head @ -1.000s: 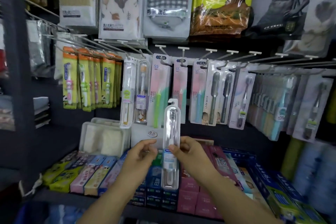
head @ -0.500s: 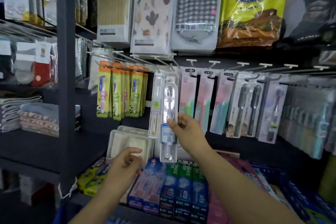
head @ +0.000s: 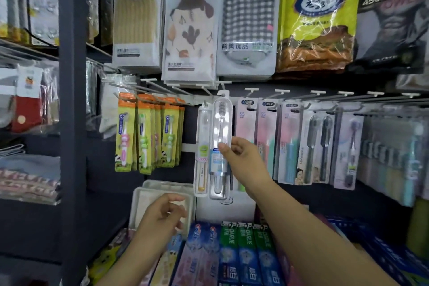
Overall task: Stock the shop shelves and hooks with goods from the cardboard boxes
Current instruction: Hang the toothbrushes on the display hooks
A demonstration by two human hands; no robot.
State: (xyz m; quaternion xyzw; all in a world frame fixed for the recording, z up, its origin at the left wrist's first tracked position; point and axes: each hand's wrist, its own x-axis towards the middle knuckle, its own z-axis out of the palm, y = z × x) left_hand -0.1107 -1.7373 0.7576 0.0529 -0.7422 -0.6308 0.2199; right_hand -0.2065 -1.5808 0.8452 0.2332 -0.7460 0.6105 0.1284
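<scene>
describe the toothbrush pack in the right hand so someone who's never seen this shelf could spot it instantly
Find the row of toothbrush packs hanging under the towel bags, right of the dark upright post. Just right of the yellow-green kids' toothbrush packs hang two clear cases side by side. The clear toothbrush case is the right-hand, longer one, with a blue-and-white label, pinched by the right hand; its neighbour carries a yellow-green label.

The toothbrush pack [head: 221, 146] is clear plastic with a pale blue label. Beside it hangs a clear pack with a yellow-green label [head: 203, 151]. The children's toothbrush cards [head: 146, 132] are lime green topped with orange. One towel bag [head: 248, 14] shows a black-and-white check, another [head: 190, 30] cream with brown leaves. The snack bag [head: 319, 16] is bright yellow. The toothpaste boxes [head: 246, 253] are green and blue.
</scene>
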